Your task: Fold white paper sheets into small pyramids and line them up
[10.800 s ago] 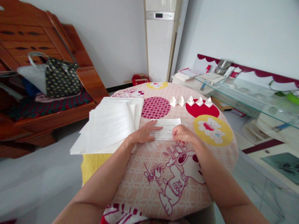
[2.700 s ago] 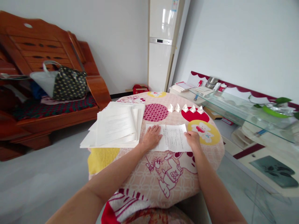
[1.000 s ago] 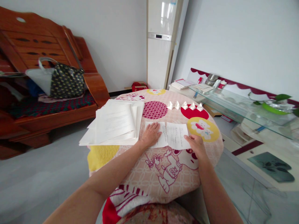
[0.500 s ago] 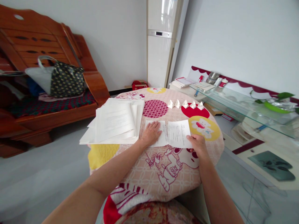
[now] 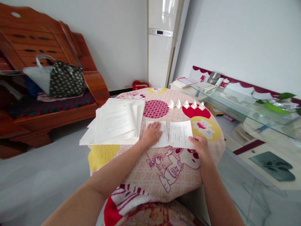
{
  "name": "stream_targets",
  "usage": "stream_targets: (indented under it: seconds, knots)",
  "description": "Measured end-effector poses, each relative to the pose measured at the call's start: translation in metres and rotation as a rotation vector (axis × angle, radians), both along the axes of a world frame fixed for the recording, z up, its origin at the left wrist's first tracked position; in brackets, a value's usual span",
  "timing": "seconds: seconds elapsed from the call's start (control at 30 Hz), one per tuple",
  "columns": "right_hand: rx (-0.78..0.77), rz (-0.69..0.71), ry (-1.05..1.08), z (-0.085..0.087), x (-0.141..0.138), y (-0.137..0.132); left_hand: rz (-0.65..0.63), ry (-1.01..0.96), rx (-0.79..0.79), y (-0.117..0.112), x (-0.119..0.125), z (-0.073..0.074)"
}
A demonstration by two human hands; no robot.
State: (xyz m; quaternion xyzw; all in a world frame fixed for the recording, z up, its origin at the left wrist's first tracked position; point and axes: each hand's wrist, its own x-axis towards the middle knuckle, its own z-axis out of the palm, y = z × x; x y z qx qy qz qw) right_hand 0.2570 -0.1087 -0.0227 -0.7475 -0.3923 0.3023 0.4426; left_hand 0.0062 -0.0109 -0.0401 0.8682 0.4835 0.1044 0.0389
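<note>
Two printed pieces of paper lie side by side on the round table with a narrow gap between them. My left hand (image 5: 152,134) rests flat, fingers stretched out, on the left piece of paper (image 5: 164,142), covering much of it. At the lower right edge of the right piece of paper (image 5: 180,134), my right hand (image 5: 199,145) pinches it between thumb and fingers. Left of my left hand sits a stack of papers (image 5: 115,122), its top sheets skewed. Beyond the two pieces stands a row of several small folded white paper shapes (image 5: 186,104).
A patterned cloth (image 5: 141,175) covers the table. On the right stands a glass-topped cabinet (image 5: 244,110) with a green bowl (image 5: 279,107) and papers (image 5: 182,82) on it. To the left is a wooden sofa (image 5: 47,116) with a dotted bag (image 5: 66,78). A tall white appliance (image 5: 160,56) stands behind.
The right piece of paper has shifted slightly to the right with my right hand, and the gap between the two pieces is a little wider. My left hand stays on the left piece.
</note>
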Motion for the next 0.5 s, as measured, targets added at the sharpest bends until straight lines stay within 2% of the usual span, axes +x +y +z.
stream_targets:
  seconds: [0.23, 0.5]
  knots:
    - [0.007, -0.005, 0.025, -0.0009, 0.0013, -0.0008, 0.0, -0.021, 0.018, 0.0014, -0.0008, -0.0033]
    - [0.036, -0.026, 0.07, -0.0047, 0.0034, -0.0024, 0.006, -0.011, -0.004, -0.0002, -0.0005, 0.0008]
